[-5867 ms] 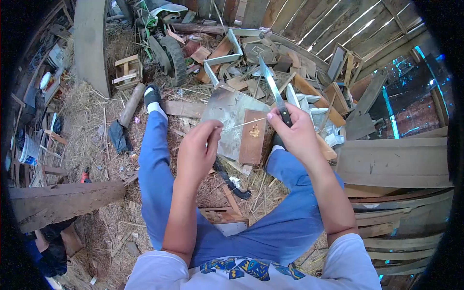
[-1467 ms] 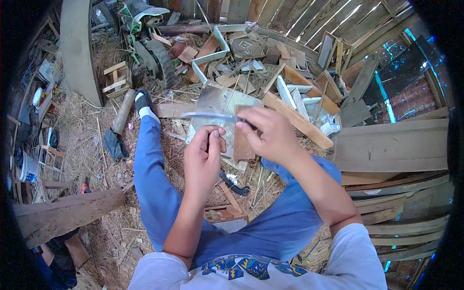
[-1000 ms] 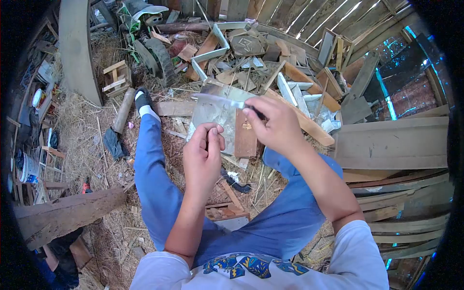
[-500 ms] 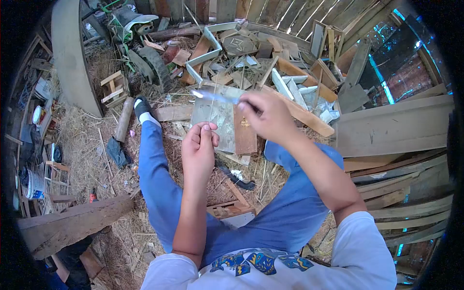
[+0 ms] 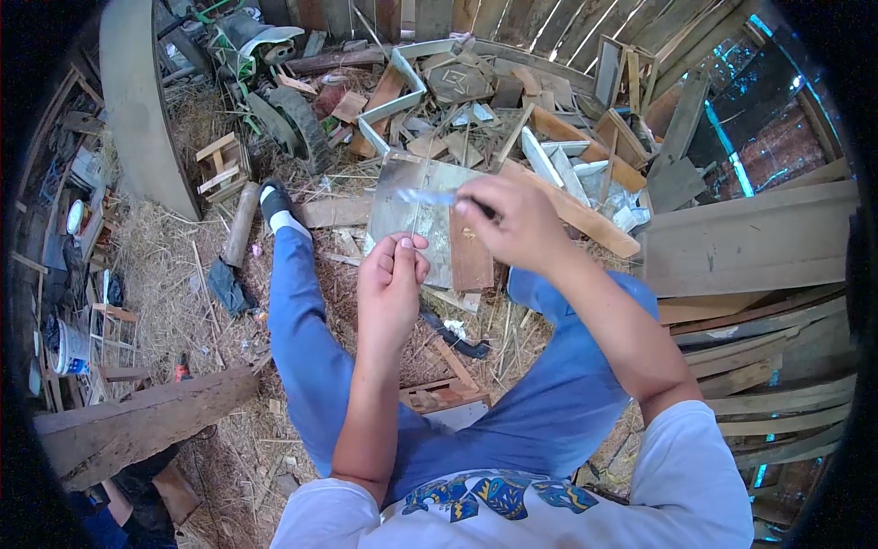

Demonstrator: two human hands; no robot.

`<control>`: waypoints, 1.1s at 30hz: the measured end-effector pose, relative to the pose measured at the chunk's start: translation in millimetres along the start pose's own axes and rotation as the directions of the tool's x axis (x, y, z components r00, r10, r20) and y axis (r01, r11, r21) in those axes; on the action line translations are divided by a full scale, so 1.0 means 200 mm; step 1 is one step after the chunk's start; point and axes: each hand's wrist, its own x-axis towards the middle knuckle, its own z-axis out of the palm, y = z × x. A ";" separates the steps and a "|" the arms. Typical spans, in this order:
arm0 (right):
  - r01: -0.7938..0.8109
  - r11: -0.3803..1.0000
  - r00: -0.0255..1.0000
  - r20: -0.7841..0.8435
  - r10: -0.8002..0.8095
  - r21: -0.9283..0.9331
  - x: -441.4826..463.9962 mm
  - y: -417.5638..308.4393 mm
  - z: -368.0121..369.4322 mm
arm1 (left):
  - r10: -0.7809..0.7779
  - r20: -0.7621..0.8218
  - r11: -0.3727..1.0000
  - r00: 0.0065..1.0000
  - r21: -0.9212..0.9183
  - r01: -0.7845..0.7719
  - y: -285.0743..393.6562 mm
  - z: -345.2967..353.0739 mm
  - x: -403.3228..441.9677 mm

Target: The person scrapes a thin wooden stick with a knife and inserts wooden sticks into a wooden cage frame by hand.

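Note:
My right hand (image 5: 512, 220) is closed round the dark handle of a knife (image 5: 427, 197), whose shiny blade points left and is blurred by motion. My left hand (image 5: 393, 284) pinches a thin stick (image 5: 419, 206) between thumb and fingers, and the stick stands up from the fingertips. In this view the blade crosses close to the stick's upper part; whether they touch I cannot tell. Behind both hands lies a worn grey board (image 5: 389, 215) with a brown wooden strip (image 5: 471, 256) along its right side.
Scrap wood and a white zigzag frame (image 5: 407, 96) are piled at the back. A wheeled machine with a tyre (image 5: 306, 142) stands back left. A thick beam (image 5: 146, 425) lies at lower left, planks (image 5: 750, 233) at right. Straw (image 5: 174, 274) covers the floor.
The knife blade has moved slightly right and lower, nearer to my right hand's side. My left hand still pinches the stick. The whole view has shifted a little.

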 end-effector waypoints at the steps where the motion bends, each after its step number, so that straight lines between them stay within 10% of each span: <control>1: 0.093 0.996 0.993 0.070 -0.093 0.003 -0.01 0.00 0.02 | -0.006 0.001 1.000 1.000 0.004 0.006 -0.01 0.00 0.00; 8: -0.041 0.998 0.999 0.007 0.042 -0.041 0.06 0.10 0.03 | -0.016 0.018 0.997 1.000 -0.074 0.017 -0.01 0.00 0.01; 18: 0.236 0.971 0.964 0.136 -0.230 -0.028 -0.01 -0.02 0.06 | -0.039 0.038 0.996 0.999 -0.077 0.042 0.05 0.00 -0.01; 33: 0.220 0.974 0.974 0.040 -0.223 0.053 0.01 0.01 0.09 | -0.226 0.144 0.943 0.963 -0.214 0.254 0.14 0.00 -0.04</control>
